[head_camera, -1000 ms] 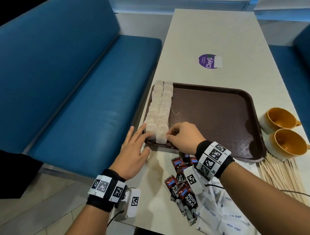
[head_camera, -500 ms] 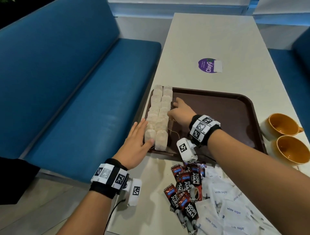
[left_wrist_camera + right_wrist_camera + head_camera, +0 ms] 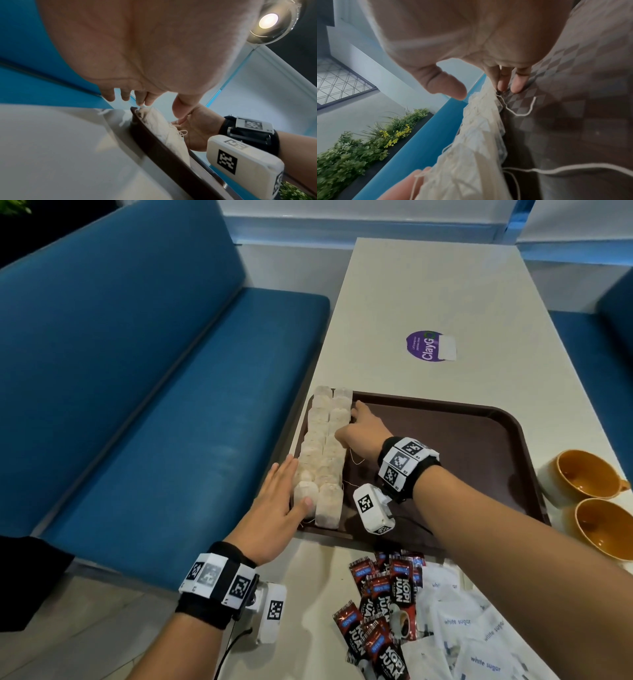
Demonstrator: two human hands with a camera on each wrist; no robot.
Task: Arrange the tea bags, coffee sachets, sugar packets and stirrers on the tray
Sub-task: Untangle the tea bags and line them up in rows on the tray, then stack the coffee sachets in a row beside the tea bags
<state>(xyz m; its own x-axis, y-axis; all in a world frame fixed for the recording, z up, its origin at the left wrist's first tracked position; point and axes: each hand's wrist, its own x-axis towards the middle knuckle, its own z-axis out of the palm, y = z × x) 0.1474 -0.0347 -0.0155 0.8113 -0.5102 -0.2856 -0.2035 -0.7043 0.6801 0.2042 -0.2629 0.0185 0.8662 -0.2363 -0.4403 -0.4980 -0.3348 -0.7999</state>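
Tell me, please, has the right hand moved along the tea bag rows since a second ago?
Yes. The right hand went from the tray's near edge up the tea bags toward its far end.

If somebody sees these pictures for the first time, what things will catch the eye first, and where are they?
First, the two rows of pale tea bags along the left edge of the brown tray, with both hands pressed against them: the left hand outside, the right hand inside. Then the red coffee sachets and white sugar packets heaped on the table nearest the person.
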